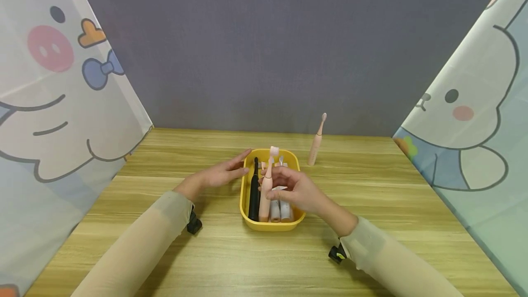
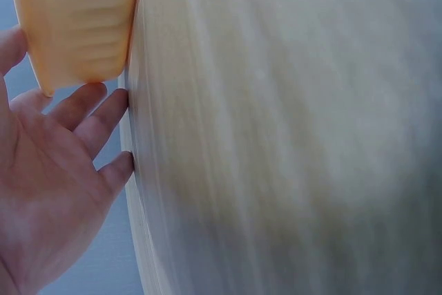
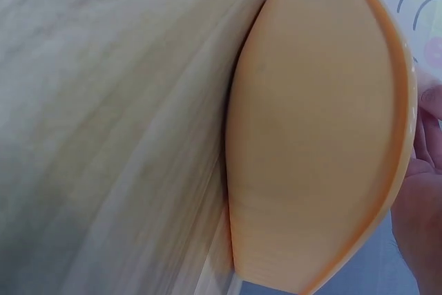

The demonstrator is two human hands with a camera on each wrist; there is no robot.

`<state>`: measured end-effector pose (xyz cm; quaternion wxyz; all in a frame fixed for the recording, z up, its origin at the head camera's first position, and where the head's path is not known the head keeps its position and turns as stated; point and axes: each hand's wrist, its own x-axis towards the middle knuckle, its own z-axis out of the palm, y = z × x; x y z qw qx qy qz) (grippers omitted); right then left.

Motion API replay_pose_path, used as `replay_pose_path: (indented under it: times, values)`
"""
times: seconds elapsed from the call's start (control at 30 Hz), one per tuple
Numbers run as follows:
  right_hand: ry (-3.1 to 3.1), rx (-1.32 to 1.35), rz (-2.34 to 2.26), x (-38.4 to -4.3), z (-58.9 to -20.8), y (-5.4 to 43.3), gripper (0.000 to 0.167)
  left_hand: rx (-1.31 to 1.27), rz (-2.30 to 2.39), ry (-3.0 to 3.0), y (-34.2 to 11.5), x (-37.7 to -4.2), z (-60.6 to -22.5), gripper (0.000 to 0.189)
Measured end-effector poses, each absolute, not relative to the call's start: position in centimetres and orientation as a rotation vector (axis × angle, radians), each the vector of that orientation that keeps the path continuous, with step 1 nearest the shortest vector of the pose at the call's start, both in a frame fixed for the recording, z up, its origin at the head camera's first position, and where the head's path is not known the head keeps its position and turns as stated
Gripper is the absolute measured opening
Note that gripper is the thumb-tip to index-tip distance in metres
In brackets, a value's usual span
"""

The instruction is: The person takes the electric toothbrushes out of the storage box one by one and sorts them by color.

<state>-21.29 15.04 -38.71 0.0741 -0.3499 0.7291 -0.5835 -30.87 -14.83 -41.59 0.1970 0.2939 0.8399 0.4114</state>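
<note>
A yellow plastic basket stands on the wooden table. My right hand reaches over it and holds a pink electric toothbrush by its handle, the brush head pointing up and away. Left of that, a black electric toothbrush leans inside the basket. White items lie in the basket below my right hand, partly hidden by it. At the basket's back left corner rests my left hand, fingers stretched and spread along the outside wall, thumb by the rim. The left wrist view shows those fingertips right at the basket's corner.
Behind and to the right of the basket, another pink electric toothbrush stands upright on the table. A grey panel closes off the back, and cartoon-printed cloths hang at both sides.
</note>
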Motion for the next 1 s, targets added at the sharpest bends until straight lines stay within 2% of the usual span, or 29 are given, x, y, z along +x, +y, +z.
replay_pose_path:
  times: [0.2, 1.0]
  values:
    - [2.143, -1.011, -1.730, -20.97, -38.90, 15.40, 0.055, 0.834, 1.158, 2.349, -14.85, -30.89, -41.60, 0.078]
    - [1.946, -1.056, -1.769, -21.19, -39.61, 15.20, 0.053, 0.813, 1.149, 2.347, -14.95, -31.14, -41.97, 0.080]
